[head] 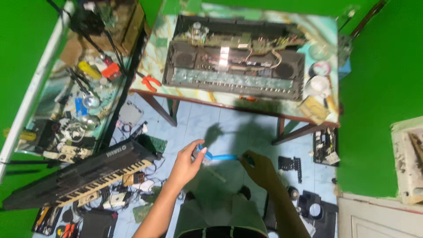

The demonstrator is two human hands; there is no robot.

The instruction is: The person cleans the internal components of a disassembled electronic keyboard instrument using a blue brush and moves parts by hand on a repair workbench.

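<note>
I hold a blue toothbrush-like brush (219, 156) crosswise in front of me, above the pale blue tiled floor (200, 121). My left hand (188, 159) closes around its bristle end, fingers curled over the head and thumb under it. My right hand (257, 167) grips the other end of the handle, fingers wrapped so that the tip of the handle is hidden inside the fist. The brush runs nearly level between the two hands, its light blue handle bare in the middle.

Ahead of me stands a table (324, 48) with a marbled green and cream top and reddish-brown legs. On it lies an opened electronic keyboard (233, 66), its dark case spread flat with circuit boards, wires and two round speakers showing. Orange-handled pliers (151, 82) lie just beside its left end. At the right end of the table sit a few round containers (319, 83) and a yellowish pad.

To my left a second, cluttered table (83, 92) carries tools, a yellow object, a red one, metal bowls and cables. Below it on the floor leans a black keyboard (83, 172) with its keys facing up, surrounded by loose circuit boards, wires and small parts. More black parts (291, 165) lie on the floor to my right, near a green wall.
</note>
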